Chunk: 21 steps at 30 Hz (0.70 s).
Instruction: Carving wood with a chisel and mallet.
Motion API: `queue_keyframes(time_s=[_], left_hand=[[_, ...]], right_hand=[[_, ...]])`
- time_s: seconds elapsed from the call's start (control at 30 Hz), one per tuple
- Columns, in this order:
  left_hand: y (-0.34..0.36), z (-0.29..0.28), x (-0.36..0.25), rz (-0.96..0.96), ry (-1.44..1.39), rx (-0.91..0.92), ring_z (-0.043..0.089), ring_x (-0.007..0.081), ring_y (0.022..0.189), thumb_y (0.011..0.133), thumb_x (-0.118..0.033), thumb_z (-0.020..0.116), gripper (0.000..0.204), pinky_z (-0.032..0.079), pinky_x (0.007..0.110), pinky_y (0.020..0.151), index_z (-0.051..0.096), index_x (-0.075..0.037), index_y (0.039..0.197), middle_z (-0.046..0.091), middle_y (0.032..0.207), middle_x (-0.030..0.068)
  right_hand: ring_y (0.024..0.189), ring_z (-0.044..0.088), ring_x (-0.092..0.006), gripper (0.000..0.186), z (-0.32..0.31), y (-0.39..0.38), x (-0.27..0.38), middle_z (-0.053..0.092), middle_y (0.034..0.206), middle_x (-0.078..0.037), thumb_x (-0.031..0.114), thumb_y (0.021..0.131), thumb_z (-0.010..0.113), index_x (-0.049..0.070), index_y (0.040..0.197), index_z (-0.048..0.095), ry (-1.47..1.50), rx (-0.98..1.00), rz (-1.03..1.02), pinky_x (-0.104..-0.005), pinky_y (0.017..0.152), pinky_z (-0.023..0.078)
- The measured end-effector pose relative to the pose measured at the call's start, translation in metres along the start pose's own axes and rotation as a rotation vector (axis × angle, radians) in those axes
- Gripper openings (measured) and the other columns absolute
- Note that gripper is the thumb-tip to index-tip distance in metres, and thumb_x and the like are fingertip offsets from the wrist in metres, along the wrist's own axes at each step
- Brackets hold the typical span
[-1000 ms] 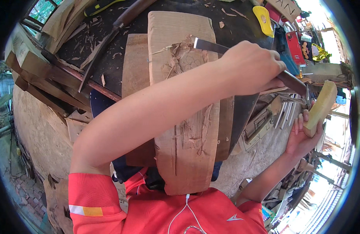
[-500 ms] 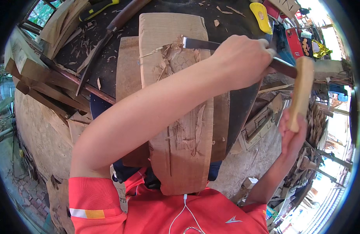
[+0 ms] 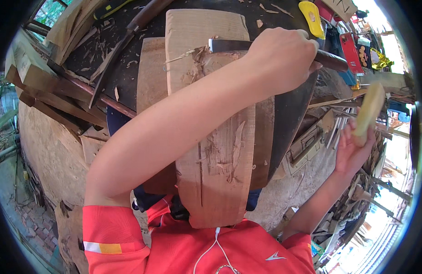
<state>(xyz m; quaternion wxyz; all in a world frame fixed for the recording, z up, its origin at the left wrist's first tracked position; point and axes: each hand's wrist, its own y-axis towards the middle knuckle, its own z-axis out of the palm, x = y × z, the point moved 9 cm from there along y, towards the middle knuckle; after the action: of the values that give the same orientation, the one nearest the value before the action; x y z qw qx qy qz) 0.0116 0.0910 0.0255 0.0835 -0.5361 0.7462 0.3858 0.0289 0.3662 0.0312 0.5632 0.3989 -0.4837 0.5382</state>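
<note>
Chisel [image 3: 229, 45] gripped by left hand [image 3: 282, 59]; right hand [image 3: 352, 153] raises mallet [image 3: 368, 112].

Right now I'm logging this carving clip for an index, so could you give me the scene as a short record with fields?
Setting: cluttered woodworking spot, shavings lying about
Workpiece: long wooden plank, surface gouged, lying on a darker board
Left hand: gripping a chisel by its dark handle, blade on the plank's far end
Right hand: holding a pale wooden mallet, raised out to the side, apart from the chisel
Nearby: yellow object at the top right
Clothing: red shirt
</note>
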Motion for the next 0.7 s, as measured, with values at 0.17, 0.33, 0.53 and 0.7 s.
queue_keyframes(time_s=[0.17,0.33,0.53,0.7], left_hand=[[-0.005,-0.01,-0.016,0.1,-0.101,-0.058,0.069,0.0323,0.091,0.092,-0.035,0.066,0.034,0.056,0.044,0.076,0.071,-0.008,0.111,0.069,0.099,0.0108],[-0.009,-0.014,-0.03,0.202,-0.197,-0.08,0.069,0.0323,0.086,0.091,-0.035,0.067,0.031,0.056,0.043,0.073,0.072,-0.01,0.11,0.068,0.098,0.0101],[-0.009,-0.012,-0.035,0.238,-0.238,-0.048,0.069,0.0325,0.085,0.091,-0.036,0.066,0.03,0.056,0.044,0.071,0.072,-0.011,0.107,0.067,0.094,0.0103],[-0.005,-0.007,-0.024,0.17,-0.127,-0.043,0.069,0.0326,0.087,0.093,-0.036,0.065,0.029,0.056,0.045,0.071,0.071,-0.01,0.105,0.068,0.095,0.0108]], right_hand=[[0.064,0.04,-0.012,0.058,0.002,0.006,0.005,0.046,0.089,-0.008,0.032,0.101,0.049,-0.008,0.141,0.039,0.123,0.043,-0.013,-0.0213,0.048,0.034],[0.064,0.039,-0.0123,0.057,0.007,-0.004,0.001,0.045,0.09,-0.009,0.033,0.101,0.05,-0.007,0.14,0.038,0.149,0.142,0.03,-0.0215,0.048,0.034],[0.063,0.04,-0.0122,0.059,0.011,-0.012,0.005,0.045,0.089,-0.009,0.032,0.1,0.048,-0.006,0.144,0.036,0.077,0.069,0.011,-0.0216,0.046,0.035],[0.061,0.041,-0.012,0.062,0.026,-0.016,0.007,0.047,0.088,-0.009,0.033,0.1,0.048,-0.006,0.147,0.033,0.001,0.185,-0.003,-0.0218,0.043,0.035]])
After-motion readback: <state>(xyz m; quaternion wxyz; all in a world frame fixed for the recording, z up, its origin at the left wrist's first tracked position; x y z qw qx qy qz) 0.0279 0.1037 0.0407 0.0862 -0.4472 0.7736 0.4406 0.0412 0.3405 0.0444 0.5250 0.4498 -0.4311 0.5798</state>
